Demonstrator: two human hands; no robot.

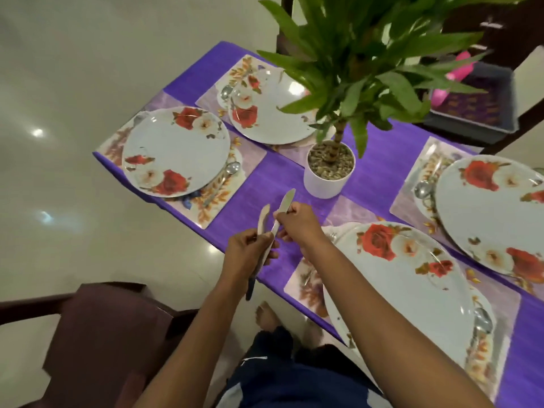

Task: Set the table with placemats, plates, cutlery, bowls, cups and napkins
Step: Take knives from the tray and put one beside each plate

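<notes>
Knives, two of them, are up in the hands over the near edge of the desk, at about 6 o'clock from the potted plant (329, 169). The left hand (250, 254) grips one knife (263, 222) by its handle; its pale blade runs toward 12 o'clock and the dark handle end sticks out below the fist toward 6 o'clock. The right hand (297, 222) pinches the second knife (285, 206), whose long axis runs from 7 o'clock up to 1 o'clock, tip toward the plant pot. The two knives sit just beside each other, lower parts close together near the left fingers.

Four floral plates lie on the purple desk (265, 198), each on its own placemat: one at 9 o'clock (176, 151), one at 11 o'clock (270, 113), one at 3 o'clock (494, 213) and one at 5 o'clock (406, 287). Four spoons show, one beside each plate: (231, 169), (226, 92), (422, 191), (482, 322). No writing is readable anywhere.

A dark chair (97, 343) stands at 7 o'clock. A grey tray (474, 101) with a pink thing in it rests at 1 o'clock.
</notes>
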